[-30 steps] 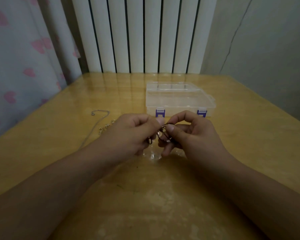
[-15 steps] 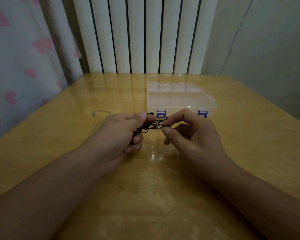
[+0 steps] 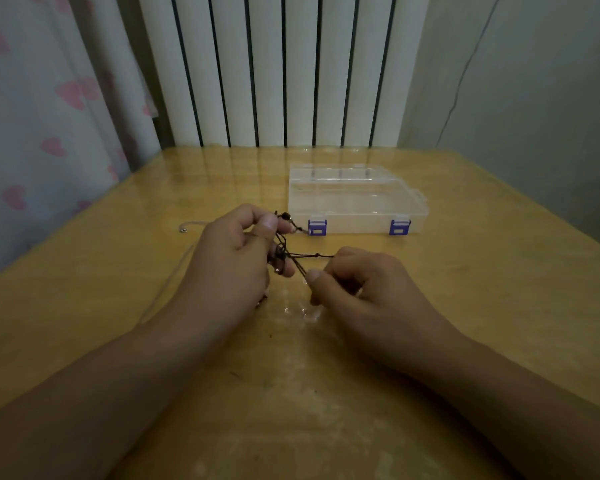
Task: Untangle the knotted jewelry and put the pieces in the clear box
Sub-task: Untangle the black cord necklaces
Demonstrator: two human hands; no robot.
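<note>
Dim, soft, wide-angle edge distortion

A glossy yellow wooden table (image 3: 482,306) fills the lower view, its worn surface pale and scuffed toward the near edge. Behind its far edge stands a white ribbed radiator (image 3: 284,71) with dark gaps. At the far left corner hangs a pale curtain (image 3: 42,109) printed with pink hearts. A plain grey wall (image 3: 534,81) rises at right, in dim light.

We're in a home here, a bedroom corner by the look of it: a white radiator (image 3: 278,71) behind the wooden bench (image 3: 499,271), a heart-print curtain (image 3: 42,109) at left.
</note>
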